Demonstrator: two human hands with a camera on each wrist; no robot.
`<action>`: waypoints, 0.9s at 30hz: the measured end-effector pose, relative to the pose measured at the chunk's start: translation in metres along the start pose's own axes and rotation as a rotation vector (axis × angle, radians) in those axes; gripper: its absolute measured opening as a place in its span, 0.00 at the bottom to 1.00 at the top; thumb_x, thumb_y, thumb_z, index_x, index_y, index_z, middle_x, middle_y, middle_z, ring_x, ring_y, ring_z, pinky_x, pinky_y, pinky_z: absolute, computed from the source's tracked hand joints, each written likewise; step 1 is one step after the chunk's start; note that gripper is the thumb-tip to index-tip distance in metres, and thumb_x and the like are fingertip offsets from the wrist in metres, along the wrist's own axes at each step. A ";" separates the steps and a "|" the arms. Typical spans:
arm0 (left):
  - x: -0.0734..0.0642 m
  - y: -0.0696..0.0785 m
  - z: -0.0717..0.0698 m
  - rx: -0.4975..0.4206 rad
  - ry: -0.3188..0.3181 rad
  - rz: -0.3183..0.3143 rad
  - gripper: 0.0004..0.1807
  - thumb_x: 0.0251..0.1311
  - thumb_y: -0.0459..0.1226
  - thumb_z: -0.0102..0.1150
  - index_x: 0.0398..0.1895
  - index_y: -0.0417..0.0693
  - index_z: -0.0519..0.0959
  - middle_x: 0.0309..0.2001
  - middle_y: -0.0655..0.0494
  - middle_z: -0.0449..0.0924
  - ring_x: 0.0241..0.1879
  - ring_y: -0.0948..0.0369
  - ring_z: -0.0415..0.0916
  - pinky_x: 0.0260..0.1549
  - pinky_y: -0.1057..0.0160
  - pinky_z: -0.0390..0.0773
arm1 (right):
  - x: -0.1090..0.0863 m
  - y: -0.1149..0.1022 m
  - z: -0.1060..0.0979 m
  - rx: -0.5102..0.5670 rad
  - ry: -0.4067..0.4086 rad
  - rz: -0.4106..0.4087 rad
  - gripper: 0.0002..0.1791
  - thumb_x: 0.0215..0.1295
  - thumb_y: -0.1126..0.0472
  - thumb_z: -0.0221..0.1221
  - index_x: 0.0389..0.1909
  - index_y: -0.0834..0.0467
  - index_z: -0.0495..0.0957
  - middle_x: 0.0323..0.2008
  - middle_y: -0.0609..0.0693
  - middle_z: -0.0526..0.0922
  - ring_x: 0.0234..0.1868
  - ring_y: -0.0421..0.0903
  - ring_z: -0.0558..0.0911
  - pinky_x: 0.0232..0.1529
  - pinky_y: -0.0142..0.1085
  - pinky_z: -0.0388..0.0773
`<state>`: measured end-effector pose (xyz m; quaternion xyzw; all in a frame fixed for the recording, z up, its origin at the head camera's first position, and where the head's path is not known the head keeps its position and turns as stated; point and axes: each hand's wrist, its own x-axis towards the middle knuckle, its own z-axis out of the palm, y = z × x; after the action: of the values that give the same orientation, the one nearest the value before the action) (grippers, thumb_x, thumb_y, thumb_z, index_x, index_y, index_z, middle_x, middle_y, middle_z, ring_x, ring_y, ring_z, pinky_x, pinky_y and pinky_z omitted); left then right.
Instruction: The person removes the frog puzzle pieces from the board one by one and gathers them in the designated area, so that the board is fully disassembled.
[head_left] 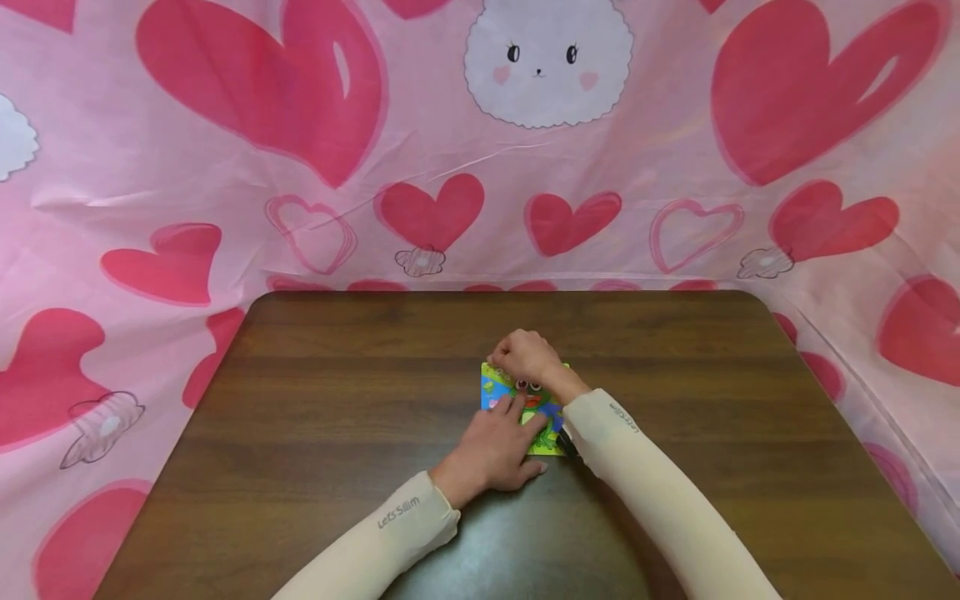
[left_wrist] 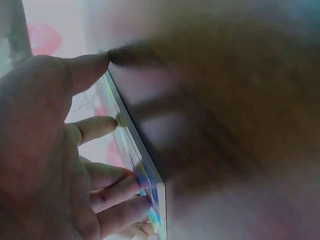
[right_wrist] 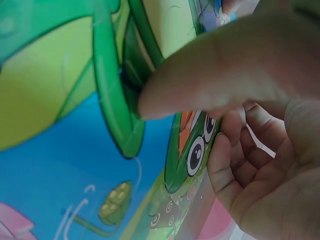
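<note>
A small, bright board with a cartoon frog picture (head_left: 550, 447) lies on the brown table, thin-edged in the left wrist view. My left hand (head_left: 493, 446) spreads over its lower left part, fingertips resting on the picture and thumb by the near edge. At the board's far edge, my right hand (head_left: 527, 357) bends its fingers close to the upper left corner. The right wrist view shows its thumb (right_wrist: 200, 75) over the frog and curled fingers (right_wrist: 222, 165) beside the frog's eyes (right_wrist: 195, 156). Whether they pinch anything is hidden.
The wooden table (head_left: 337, 375) extends around the board on all sides. A pink cloth with red hearts (head_left: 573, 223) hangs behind and beside it. A small dark object (head_left: 566, 444) shows beside the right sleeve.
</note>
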<state>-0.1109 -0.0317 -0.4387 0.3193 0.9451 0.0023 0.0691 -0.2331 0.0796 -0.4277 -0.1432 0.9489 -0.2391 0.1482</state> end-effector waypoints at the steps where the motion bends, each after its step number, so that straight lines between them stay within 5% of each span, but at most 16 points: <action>1: 0.000 0.000 0.000 0.015 0.002 0.001 0.33 0.64 0.65 0.54 0.68 0.63 0.67 0.73 0.45 0.65 0.65 0.51 0.67 0.45 0.53 0.81 | 0.000 0.000 0.000 -0.001 -0.002 -0.003 0.20 0.73 0.47 0.59 0.20 0.50 0.85 0.38 0.42 0.89 0.24 0.43 0.74 0.29 0.35 0.70; 5: 0.002 0.000 -0.001 0.063 0.004 -0.003 0.32 0.65 0.65 0.54 0.67 0.64 0.66 0.72 0.45 0.66 0.65 0.51 0.68 0.43 0.54 0.81 | 0.001 -0.001 0.001 -0.005 -0.002 0.007 0.15 0.72 0.48 0.60 0.26 0.46 0.87 0.45 0.42 0.89 0.28 0.42 0.78 0.33 0.35 0.72; 27: 0.005 -0.001 -0.006 0.042 -0.074 -0.017 0.34 0.65 0.66 0.53 0.68 0.62 0.65 0.74 0.45 0.63 0.66 0.51 0.65 0.45 0.55 0.80 | 0.006 0.004 -0.001 0.081 -0.072 0.007 0.10 0.72 0.55 0.60 0.35 0.51 0.88 0.38 0.45 0.87 0.36 0.43 0.79 0.46 0.38 0.77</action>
<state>-0.1164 -0.0292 -0.4335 0.3123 0.9445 -0.0298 0.0973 -0.2397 0.0815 -0.4302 -0.1422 0.9330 -0.2714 0.1888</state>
